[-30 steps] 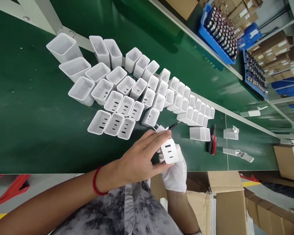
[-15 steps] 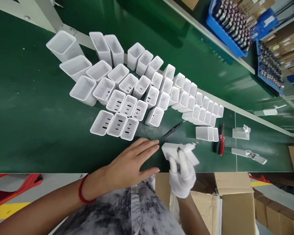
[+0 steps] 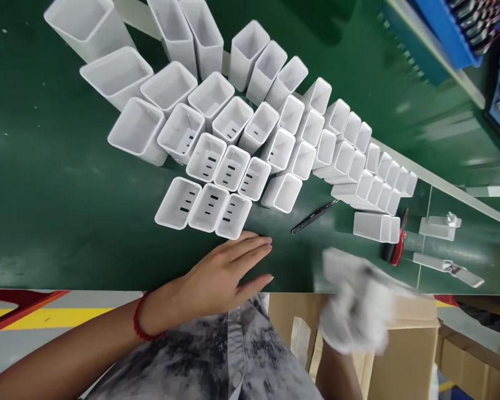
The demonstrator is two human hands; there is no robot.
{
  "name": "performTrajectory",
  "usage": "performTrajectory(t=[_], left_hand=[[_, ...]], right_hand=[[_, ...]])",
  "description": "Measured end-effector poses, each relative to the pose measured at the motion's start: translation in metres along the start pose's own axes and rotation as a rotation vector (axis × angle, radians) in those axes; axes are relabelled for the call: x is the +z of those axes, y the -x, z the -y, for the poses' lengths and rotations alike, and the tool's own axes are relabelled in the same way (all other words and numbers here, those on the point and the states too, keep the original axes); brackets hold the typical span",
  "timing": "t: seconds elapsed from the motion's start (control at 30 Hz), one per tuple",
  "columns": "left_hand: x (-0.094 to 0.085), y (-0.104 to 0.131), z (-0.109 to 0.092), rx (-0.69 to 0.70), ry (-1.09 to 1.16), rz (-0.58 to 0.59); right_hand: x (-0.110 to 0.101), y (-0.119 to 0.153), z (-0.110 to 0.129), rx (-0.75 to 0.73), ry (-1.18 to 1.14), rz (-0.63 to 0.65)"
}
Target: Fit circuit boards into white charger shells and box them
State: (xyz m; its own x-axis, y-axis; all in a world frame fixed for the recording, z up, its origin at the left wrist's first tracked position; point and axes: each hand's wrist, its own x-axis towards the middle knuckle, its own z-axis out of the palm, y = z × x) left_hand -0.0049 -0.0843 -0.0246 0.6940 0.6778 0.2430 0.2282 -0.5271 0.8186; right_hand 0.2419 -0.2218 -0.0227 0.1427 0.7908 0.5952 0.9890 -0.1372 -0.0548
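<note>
My left hand (image 3: 223, 272), bare with a red cord at the wrist, lies flat on the green table by its front edge. Its fingers are stretched out and empty, just below the nearest white open-topped plastic cases (image 3: 171, 203). Over the table edge at right, my white-gloved right hand (image 3: 354, 316) is smeared by motion. It grips a white plastic case (image 3: 337, 264), also blurred; the glove's fingers are hard to separate from it. Between the hands and the rows lie black tweezers (image 3: 314, 216).
Rows of white cases (image 3: 302, 158) run diagonally across the table. Red-handled pliers (image 3: 396, 244) lie at right, near two white pieces with fittings (image 3: 437, 228). Open cardboard boxes (image 3: 404, 355) stand below the front edge. Blue trays (image 3: 445, 33) of small parts sit at upper right.
My right hand has moved right and toward the table edge, carrying the white case. The left hand stays flat in place. The view has shifted closer to the cases.
</note>
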Motion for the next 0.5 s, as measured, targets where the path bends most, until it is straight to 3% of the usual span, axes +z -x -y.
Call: performTrajectory(t=[0.07,0.23,0.37,0.5], left_hand=[[-0.001,-0.001,-0.001,-0.007,-0.002,0.011],[-0.003,-0.003,-0.001,0.006,-0.016,0.005],[-0.002,-0.005,-0.002,0.019,-0.007,-0.01],[-0.002,-0.006,-0.002,0.01,-0.002,-0.013]], right_hand=[[0.009,0.007,0.001,0.019,0.117,-0.072],[0.008,0.012,-0.005,0.052,0.116,-0.01],[0.008,0.012,-0.008,0.181,0.1,-0.06],[0.017,0.009,-0.004,0.194,0.129,-0.046]])
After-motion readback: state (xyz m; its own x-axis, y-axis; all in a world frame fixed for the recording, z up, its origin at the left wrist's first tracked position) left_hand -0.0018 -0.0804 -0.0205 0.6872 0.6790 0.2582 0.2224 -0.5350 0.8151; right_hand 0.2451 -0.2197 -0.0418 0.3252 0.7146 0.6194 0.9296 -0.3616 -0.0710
